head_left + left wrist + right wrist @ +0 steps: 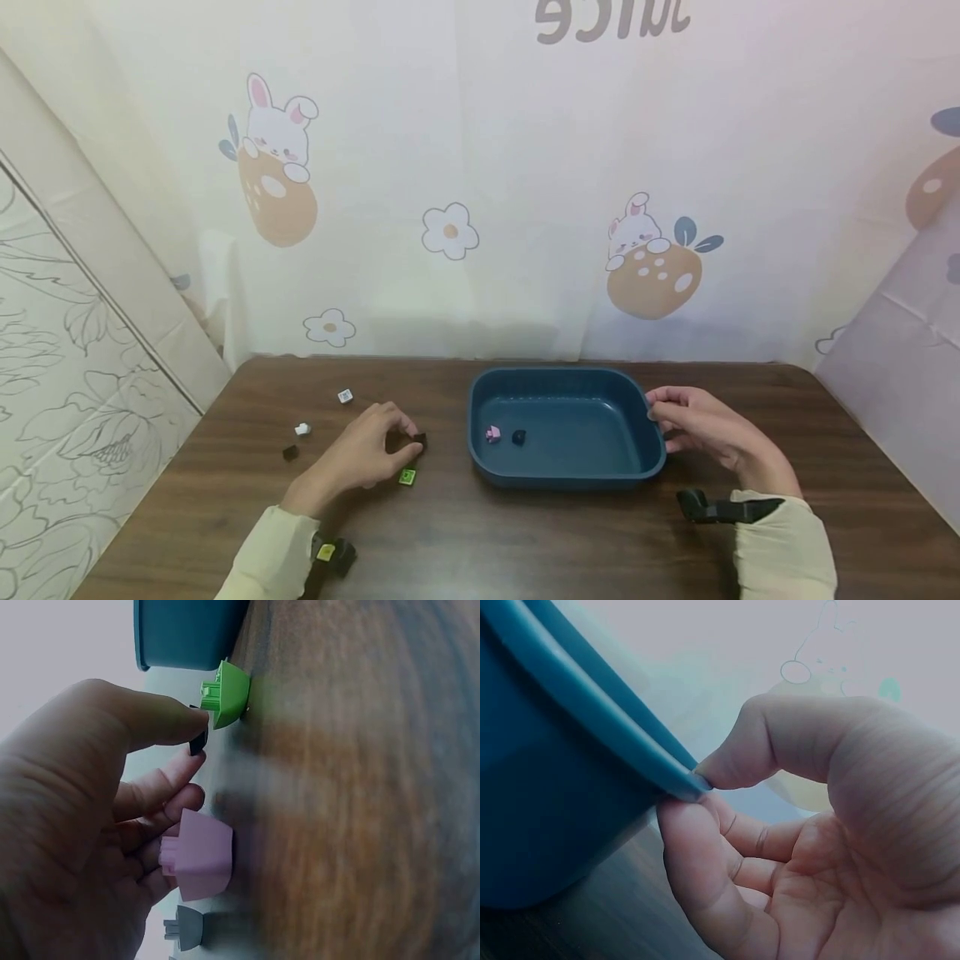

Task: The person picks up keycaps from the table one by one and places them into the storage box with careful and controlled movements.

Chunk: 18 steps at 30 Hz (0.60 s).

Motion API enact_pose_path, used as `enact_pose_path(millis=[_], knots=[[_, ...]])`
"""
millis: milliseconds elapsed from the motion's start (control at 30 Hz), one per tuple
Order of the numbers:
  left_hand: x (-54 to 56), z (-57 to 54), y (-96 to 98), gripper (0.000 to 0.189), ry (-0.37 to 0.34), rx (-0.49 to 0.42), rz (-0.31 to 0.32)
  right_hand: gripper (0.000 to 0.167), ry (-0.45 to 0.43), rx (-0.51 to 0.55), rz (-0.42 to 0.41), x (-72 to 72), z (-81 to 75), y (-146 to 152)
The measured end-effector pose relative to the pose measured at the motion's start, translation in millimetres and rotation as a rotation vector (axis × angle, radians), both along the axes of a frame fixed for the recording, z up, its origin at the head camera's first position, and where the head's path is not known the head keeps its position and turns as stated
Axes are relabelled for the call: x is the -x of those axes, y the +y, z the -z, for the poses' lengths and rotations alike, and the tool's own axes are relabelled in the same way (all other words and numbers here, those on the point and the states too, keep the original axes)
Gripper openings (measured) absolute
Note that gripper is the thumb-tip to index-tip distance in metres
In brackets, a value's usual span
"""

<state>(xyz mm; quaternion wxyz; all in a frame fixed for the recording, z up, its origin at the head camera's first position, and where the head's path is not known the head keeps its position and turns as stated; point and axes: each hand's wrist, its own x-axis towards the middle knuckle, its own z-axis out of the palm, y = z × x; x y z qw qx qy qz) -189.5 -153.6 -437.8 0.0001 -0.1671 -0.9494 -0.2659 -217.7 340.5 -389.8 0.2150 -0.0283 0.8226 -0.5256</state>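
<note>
My left hand pinches a small black keycap between thumb and fingertips, low over the table. A green keycap lies close by; in the left wrist view it stands beyond the thumb with its stem showing. A pink keycap sits on the table by the curled fingers in that view, hidden by the hand in the head view. My right hand holds the right rim of a blue plastic basin, thumb above and index finger below. Inside the basin lie a pink keycap and a black keycap.
Left of the left hand, a white keycap, another white keycap and a black keycap lie on the brown wooden table. A printed curtain hangs along the table's far edge.
</note>
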Motion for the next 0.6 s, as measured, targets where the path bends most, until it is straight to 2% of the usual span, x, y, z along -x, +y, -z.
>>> enact_pose_path(millis=[600], knots=[[3.0,-7.6,8.8,0.016,-0.005,-0.052,0.002,0.044,0.0,0.005,0.001,-0.6,-0.5,-1.0]])
